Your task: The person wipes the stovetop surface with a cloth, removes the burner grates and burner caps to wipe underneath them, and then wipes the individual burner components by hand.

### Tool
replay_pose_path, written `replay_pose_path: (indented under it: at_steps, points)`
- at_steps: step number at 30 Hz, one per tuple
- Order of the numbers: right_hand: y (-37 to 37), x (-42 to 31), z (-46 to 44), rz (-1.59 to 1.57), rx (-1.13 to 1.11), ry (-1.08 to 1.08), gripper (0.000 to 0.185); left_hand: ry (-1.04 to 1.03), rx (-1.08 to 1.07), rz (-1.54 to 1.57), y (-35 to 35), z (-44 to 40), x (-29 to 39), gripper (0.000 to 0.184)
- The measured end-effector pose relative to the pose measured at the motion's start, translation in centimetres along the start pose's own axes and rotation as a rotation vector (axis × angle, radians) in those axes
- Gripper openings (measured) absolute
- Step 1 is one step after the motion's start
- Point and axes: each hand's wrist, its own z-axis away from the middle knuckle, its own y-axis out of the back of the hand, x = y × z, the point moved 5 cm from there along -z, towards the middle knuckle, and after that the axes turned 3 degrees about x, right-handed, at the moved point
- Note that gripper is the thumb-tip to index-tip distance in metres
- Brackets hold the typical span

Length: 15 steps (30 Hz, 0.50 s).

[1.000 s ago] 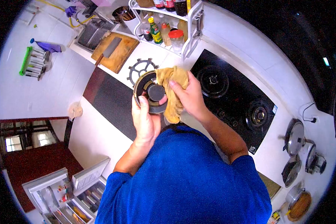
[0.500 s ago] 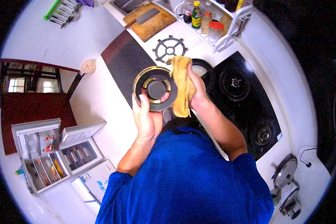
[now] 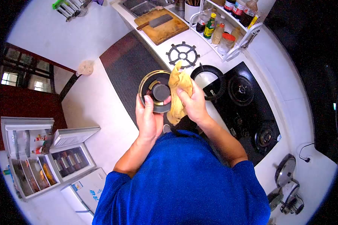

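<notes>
My left hand [image 3: 149, 119] grips a round black burner part [image 3: 160, 92] with a raised centre disc and a brass-coloured rim, tilted toward me. Its thumb lies over the near edge, and fingertips show through the openings. In my right hand [image 3: 193, 103] is a crumpled yellow cloth [image 3: 179, 93], pressed against the right side of the burner part and covering that edge. Beyond the hands, a black pan support [image 3: 182, 55] lies on the white counter. A black ring [image 3: 222, 83] sits at the left edge of the black gas stove [image 3: 248, 112].
A cleaver [image 3: 160, 21] rests on a wooden cutting board [image 3: 168, 34] near the sink. A white rack [image 3: 229, 56] of bottles and jars stands against the wall. Pot lids [image 3: 285, 170] are at the lower right. A fridge [image 3: 30, 127] stands open at the left.
My right hand has turned, its back now facing up over the cloth, and moved slightly down and left. The burner part stays in my left hand. The camera view has shifted.
</notes>
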Motion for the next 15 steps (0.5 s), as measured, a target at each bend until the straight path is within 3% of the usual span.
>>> replay_pose_path:
  at_steps: [5, 7, 11, 15]
  points:
    - [-3.0, 1.5, 1.1, 0.256, 0.088, 0.103, 0.026, 0.020, -0.019, -0.019, 3.5, 0.7, 0.7, 0.036]
    - [-3.7, 2.0, 0.8, 0.087, 0.156, 0.028, 0.023, 0.054, -0.012, 0.016, 4.2, 0.8, 1.1, 0.035]
    - [-3.4, 4.1, -0.6, 0.101, 0.129, -0.119, 0.020, 0.066, -0.006, 0.068, 5.8, 0.7, 1.2, 0.035]
    - [-4.1, 4.5, 0.3, 0.107, 0.045, -0.028, 0.030, 0.001, 0.035, 0.075, 6.4, 0.0, 2.7, 0.035]
